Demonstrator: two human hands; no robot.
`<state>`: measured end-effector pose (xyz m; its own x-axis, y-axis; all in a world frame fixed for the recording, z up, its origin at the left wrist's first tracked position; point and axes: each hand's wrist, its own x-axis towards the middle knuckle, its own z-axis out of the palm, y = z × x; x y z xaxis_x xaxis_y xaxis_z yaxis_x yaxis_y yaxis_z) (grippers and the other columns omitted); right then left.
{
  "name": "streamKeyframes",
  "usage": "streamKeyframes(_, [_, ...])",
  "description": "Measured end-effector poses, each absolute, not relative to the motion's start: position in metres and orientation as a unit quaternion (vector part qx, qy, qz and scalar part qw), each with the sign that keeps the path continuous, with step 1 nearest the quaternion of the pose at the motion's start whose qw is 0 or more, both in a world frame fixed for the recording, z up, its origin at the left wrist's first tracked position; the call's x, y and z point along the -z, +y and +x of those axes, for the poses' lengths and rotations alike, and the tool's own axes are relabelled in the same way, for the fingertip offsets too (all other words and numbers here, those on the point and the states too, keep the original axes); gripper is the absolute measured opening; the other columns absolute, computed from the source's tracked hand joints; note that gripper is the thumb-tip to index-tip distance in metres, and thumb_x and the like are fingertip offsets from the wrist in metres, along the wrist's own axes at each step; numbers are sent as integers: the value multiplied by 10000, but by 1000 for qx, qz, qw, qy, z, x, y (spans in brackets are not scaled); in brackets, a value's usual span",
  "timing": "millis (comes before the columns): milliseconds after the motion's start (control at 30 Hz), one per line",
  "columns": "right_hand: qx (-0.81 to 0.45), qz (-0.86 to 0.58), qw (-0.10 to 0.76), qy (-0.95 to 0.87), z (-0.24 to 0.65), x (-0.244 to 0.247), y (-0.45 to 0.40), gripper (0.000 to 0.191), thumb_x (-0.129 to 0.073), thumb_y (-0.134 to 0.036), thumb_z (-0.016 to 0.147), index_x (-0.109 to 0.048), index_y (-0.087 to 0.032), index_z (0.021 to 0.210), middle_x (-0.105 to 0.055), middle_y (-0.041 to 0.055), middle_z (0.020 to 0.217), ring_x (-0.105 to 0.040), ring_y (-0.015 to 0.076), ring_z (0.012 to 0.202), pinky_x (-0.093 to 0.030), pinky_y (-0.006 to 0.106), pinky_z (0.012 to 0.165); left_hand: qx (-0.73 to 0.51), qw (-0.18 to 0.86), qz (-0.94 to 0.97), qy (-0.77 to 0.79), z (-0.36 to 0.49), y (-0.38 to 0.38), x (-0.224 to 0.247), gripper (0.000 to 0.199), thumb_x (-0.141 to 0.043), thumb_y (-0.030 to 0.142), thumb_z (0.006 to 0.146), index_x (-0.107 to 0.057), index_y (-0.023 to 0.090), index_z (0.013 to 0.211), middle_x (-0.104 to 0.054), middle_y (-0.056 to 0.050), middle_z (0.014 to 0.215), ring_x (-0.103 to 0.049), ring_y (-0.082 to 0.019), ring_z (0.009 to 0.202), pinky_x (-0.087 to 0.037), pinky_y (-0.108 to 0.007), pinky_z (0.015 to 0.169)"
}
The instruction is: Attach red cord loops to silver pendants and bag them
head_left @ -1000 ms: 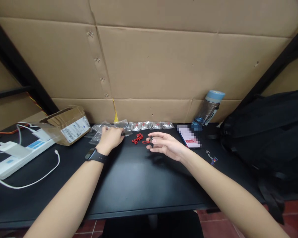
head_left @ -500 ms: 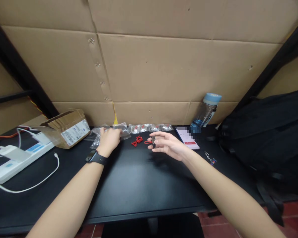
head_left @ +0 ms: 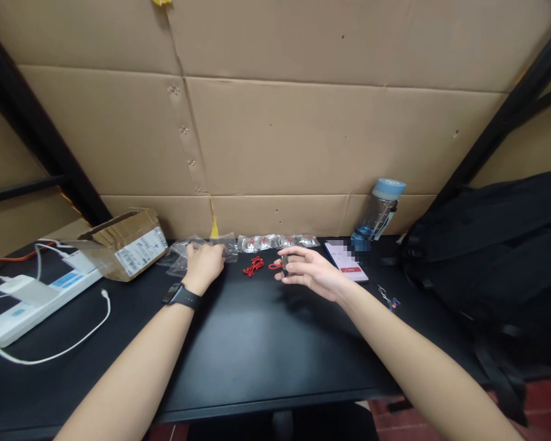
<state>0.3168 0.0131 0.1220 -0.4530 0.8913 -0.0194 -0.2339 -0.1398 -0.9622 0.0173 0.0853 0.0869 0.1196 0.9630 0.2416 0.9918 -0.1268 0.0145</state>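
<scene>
In the head view, the right hand (head_left: 310,271) grips a small, dark round item (head_left: 285,264) (a red loop sticks out) above the black table (head_left: 257,343); the left hand (head_left: 204,264) touches clear plastic bags (head_left: 178,257), its grip unclear.

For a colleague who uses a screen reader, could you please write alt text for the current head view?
A right hand holds a small dark item with a red loop above a black desk; the left hand touches clear plastic bags beside red cords.
</scene>
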Motion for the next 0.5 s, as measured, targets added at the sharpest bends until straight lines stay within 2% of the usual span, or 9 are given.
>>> streamKeyframes(167, [-669, -334, 407, -525, 319, -122, 15, 449, -868, -248, 737, -665, -206, 1136, -695, 85, 1140, -757, 227, 942, -611, 396, 912, 99, 82, -730, -671, 18, 83, -90, 299, -494, 215, 831, -777, 210, 926, -768, -172, 920, -674, -358, 1007, -261, -543, 980])
streamKeyframes(300, [-646, -354, 405, -542, 320, -120, 17, 499, -885, -220, 698, -665, -216, 1147, -664, 100, 1201, -757, 234, 966, -628, 331, 826, 107, 85, -716, -685, 18, 82, -89, 269, -507, 260, 826, -768, 200, 845, -767, -169, 893, -674, -357, 963, -268, -543, 965])
streamKeyframes(400, [-627, -365, 410, -552, 322, -118, 19, 493, -882, -215, 695, -671, -219, 1140, -650, 107, 1230, -761, 227, 940, -622, 282, 742, 108, 87, -718, -682, 17, 83, -89, 265, -509, 247, 820, -768, 201, 851, -766, -167, 891, -676, -355, 957, -279, -539, 953])
streamKeyframes(500, [-613, -366, 425, -557, 323, -116, 21, 478, -883, -234, 695, -679, -218, 1128, -644, 118, 1265, -760, 212, 900, -620, 282, 708, 107, 82, -724, -677, 16, 83, -90, 278, -510, 234, 816, -776, 218, 897, -770, -162, 929, -669, -356, 998, -286, -530, 951])
